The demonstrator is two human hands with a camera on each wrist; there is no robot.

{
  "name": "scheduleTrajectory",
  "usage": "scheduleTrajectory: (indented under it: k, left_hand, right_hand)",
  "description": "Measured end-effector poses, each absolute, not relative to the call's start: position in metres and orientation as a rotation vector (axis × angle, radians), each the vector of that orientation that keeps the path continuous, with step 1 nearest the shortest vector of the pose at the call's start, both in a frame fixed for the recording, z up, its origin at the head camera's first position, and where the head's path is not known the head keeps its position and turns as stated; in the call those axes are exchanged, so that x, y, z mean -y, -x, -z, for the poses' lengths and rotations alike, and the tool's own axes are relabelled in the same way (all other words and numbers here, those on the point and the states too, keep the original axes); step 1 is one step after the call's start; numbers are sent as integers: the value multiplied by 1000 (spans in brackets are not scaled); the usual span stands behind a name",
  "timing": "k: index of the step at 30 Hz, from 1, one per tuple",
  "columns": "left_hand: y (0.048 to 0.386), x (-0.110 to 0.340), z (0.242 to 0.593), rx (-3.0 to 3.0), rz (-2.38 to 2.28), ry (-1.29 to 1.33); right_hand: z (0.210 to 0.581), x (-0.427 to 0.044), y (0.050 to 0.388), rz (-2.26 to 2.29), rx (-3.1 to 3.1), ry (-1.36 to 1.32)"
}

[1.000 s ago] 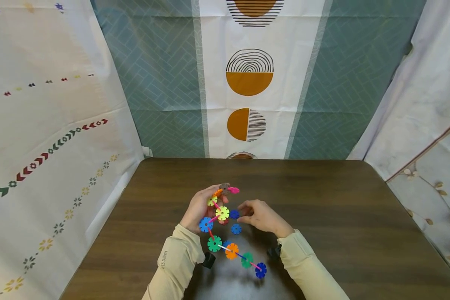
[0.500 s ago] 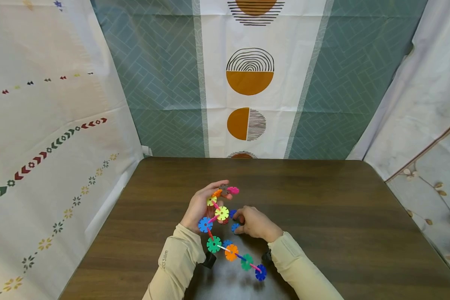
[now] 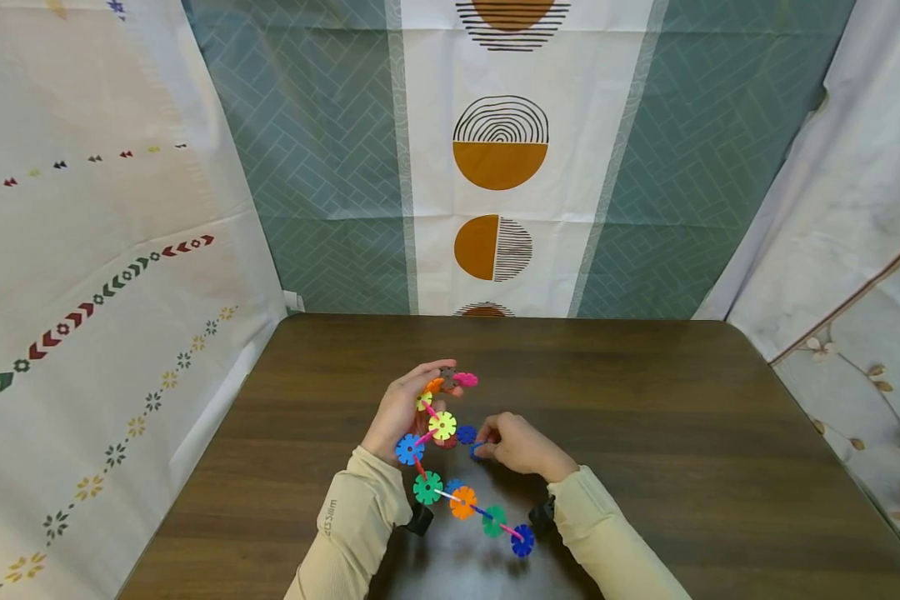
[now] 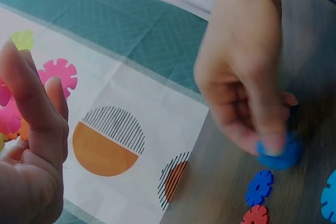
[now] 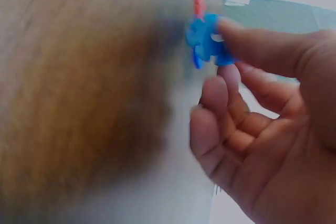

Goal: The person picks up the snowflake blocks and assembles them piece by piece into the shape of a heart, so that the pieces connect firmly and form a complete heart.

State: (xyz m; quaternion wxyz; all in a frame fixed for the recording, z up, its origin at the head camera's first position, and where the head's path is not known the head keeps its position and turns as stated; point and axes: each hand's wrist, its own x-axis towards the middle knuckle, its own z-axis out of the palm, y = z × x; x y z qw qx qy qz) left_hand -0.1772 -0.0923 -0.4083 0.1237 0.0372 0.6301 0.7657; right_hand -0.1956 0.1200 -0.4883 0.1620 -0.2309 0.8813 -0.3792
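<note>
My left hand (image 3: pixel 396 415) holds the upper part of a chain of notched, flower-shaped plastic discs (image 3: pixel 442 426). Yellow, orange, pink, blue and green discs alternate along it with short coloured links, and its lower part trails toward me. In the left wrist view, the left fingers (image 4: pixel 42 108) partly hide pink discs. Between thumb and fingertips, my right hand (image 3: pixel 523 444) pinches a blue notched disc (image 5: pixel 202 38), tilted on edge. That disc (image 4: pixel 289 153) is blurred in the left wrist view.
A loose dark blue disc (image 3: pixel 467 434) and a red disc (image 3: pixel 446 442) lie on the brown wooden table (image 3: pixel 645 400) between the hands. Another blue disc (image 3: pixel 453 486) sits behind the chain. Patterned cloth (image 3: pixel 330 167) hangs beyond the table's far edge.
My right hand has come over the nearer loose blue disc, pinched it and tilted it up, then shifted slightly right. The left hand and chain have stayed nearly still.
</note>
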Motion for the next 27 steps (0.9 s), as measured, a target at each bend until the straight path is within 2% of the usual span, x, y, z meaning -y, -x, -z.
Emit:
scheduleTrajectory:
  k: [10, 27]
  left_hand:
    - [180, 91, 410, -1847, -2273, -48]
    - [179, 88, 411, -1773, -2310, -60]
  right_hand:
    - [461, -135, 197, 1922, -2220, 624]
    - [431, -130, 187, 1984, -2151, 640]
